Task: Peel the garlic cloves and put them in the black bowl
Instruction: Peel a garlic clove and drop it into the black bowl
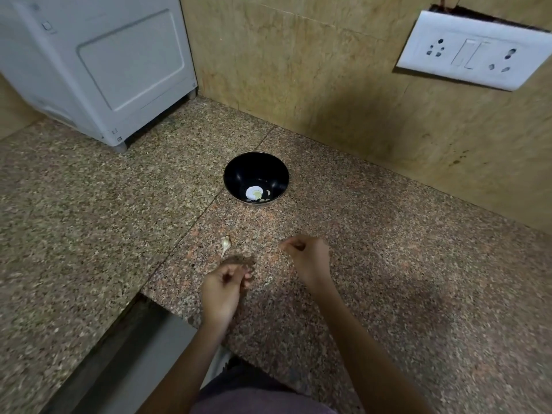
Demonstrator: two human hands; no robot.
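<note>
Granite counter (388, 264) is bearing the black bowl (239, 171) mid-frame. Below, we are curling our left hand (222, 286) and right hand (309, 253); any contents we cannot tell.

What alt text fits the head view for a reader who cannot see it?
A left hand and right hand, fingers curled, hover over a granite counter beside one garlic clove. Beyond them a black bowl holds a few pale garlic pieces. Whether the hands hold anything is unclear.

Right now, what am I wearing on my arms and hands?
The left forearm and right forearm are bare, no sleeves in view. The left hand and right hand show no gloves, rings or watch. A mauve garment shows below.
</note>
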